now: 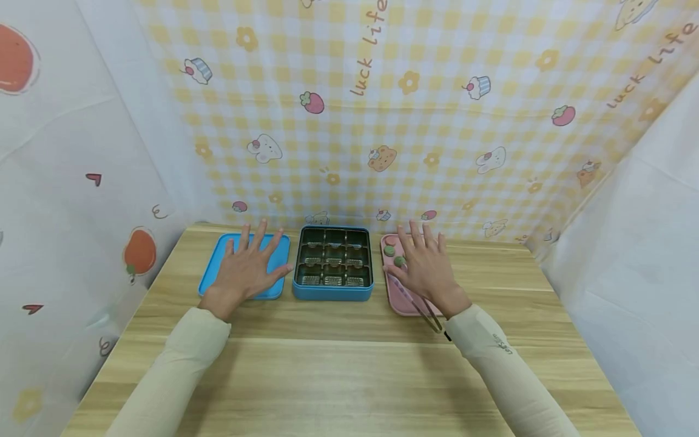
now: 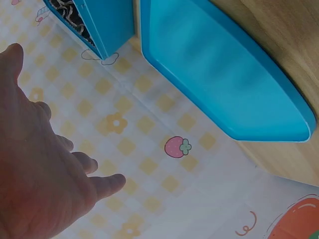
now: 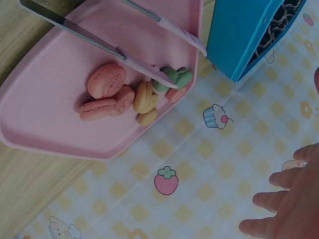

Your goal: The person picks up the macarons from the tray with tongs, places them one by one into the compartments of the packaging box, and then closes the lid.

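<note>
The box [image 1: 333, 293] sits between the left hand [image 1: 246, 270] and right hand [image 1: 428, 268], its nine compartments [image 1: 334, 256] fully visible only in the head view. The tray [image 3: 45, 114] lies below the right hand, the lid [image 2: 224, 74] below the left. On the tray rest tongs [image 3: 89, 39] and macarons [image 3: 107, 80]; the right wrist view alone shows yellow ones. Both hands hover backs up, fingers spread wide, holding nothing.
</note>
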